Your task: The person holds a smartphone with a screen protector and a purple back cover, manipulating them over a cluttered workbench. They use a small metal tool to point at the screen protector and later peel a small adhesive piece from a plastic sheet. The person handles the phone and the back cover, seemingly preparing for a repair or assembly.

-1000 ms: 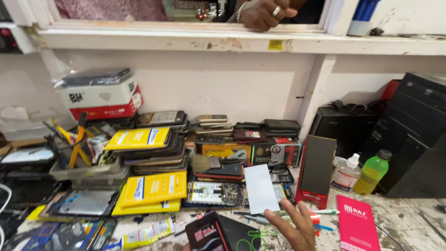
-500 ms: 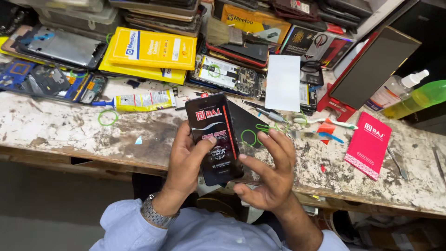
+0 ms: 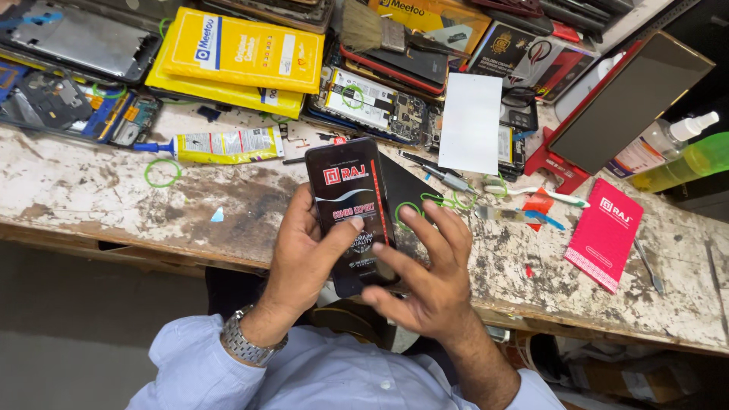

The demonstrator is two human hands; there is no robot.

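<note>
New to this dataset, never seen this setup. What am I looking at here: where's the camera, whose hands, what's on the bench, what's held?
There is no machine. A person wears one camera on the head, and it looks down at their own two hands over a worn, stained workbench.

The left hand, with a metal wristwatch, holds a black flat package with red and white print. The right hand touches the package's lower right edge with spread fingers.

On the bench lie yellow boxes, a yellow glue tube, a white card, a pink-red packet, green rubber bands, opened phone parts, a brush and, at the right, a green bottle.
</note>
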